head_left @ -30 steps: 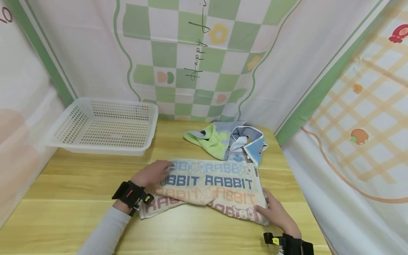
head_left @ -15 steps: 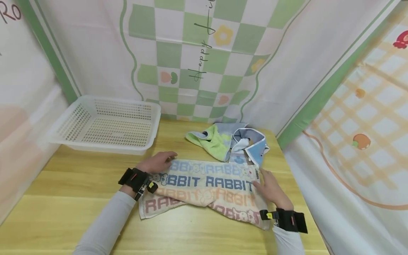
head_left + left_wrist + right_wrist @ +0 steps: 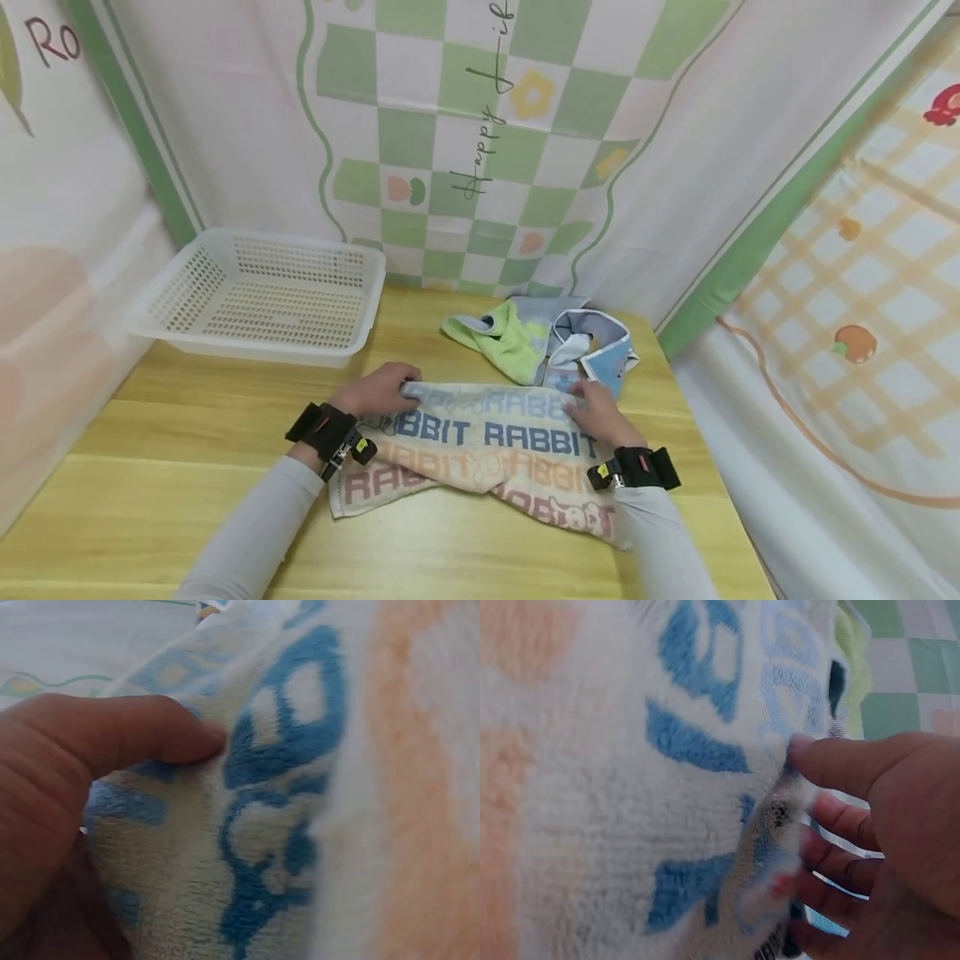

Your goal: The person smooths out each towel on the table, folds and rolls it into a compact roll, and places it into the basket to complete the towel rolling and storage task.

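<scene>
A cream towel (image 3: pixel 480 433) printed with rows of RABBIT lettering in blue, orange and dark red lies spread on the wooden table, its near edge uneven. My left hand (image 3: pixel 378 390) pinches its far left part; in the left wrist view the thumb (image 3: pixel 165 735) presses on the terry cloth, with the other fingers mostly hidden below. At the far right edge, my right hand (image 3: pixel 600 415) pinches the towel. The right wrist view shows that thumb (image 3: pixel 840 759) against the border and the fingers behind it, where the cloth is bent up.
Just beyond the towel, a crumpled green and grey cloth (image 3: pixel 513 337) lies beside a blue cloth (image 3: pixel 607 358) with white trim. A white perforated plastic basket (image 3: pixel 273 350) stands at the back left. Printed curtains (image 3: pixel 420 100) hang behind the wooden table (image 3: pixel 187 467) and at its sides.
My right hand has moved from the towel's near right edge up to its far edge and inward. The left hand has shifted slightly, to the far left part. The head view has tilted a little.
</scene>
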A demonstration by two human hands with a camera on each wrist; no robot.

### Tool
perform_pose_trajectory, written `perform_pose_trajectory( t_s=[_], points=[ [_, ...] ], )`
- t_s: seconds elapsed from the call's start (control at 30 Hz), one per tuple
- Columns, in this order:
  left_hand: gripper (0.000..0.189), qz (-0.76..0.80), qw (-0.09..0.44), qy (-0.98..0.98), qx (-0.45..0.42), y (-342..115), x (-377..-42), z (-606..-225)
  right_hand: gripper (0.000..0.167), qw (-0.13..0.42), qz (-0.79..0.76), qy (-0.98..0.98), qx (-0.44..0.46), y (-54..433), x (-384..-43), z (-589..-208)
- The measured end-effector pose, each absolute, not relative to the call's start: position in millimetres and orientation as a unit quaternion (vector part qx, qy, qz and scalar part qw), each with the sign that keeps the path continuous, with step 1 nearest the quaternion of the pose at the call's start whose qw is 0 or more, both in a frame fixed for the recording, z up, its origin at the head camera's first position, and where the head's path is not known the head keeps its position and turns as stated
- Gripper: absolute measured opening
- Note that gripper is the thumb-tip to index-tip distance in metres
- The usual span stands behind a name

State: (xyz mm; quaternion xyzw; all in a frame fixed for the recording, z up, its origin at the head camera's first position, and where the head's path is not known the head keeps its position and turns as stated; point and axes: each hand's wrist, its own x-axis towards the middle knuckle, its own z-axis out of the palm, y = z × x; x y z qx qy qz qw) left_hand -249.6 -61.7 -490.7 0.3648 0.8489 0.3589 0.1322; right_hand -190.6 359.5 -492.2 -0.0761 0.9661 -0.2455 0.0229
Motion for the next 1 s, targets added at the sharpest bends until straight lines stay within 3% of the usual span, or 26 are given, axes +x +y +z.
perform_pose_trajectory(
  t_s=[0.17, 0.3, 0.43, 0.53, 0.77, 1.0],
  points=[
    [0.021, 0.354, 0.09, 0.874, 0.319, -61, -247, -490, 0.027, -0.01, -0.223, 0.971, -0.084, 364, -193, -499],
    [0.035, 0.342, 0.004, 0.891, 0.298, -62, -246, -489, 0.023, -0.008, -0.233, 0.968, -0.088, 370, -194, -496],
    [0.035, 0.32, -0.072, 0.895, 0.301, -63, -248, -489, 0.02, 0.013, -0.248, 0.965, -0.085, 377, -192, -491],
    [0.036, 0.294, -0.064, 0.903, 0.308, -64, -250, -491, 0.009, 0.014, -0.254, 0.964, -0.081, 380, -191, -487],
    [0.044, 0.219, 0.052, 0.931, 0.288, -67, -259, -499, 0.012, 0.018, -0.262, 0.959, -0.101, 385, -191, -486],
    [0.017, 0.211, 0.035, 0.946, 0.245, -68, -254, -488, 0.012, 0.023, -0.253, 0.964, -0.082, 388, -188, -486]
  ],
)
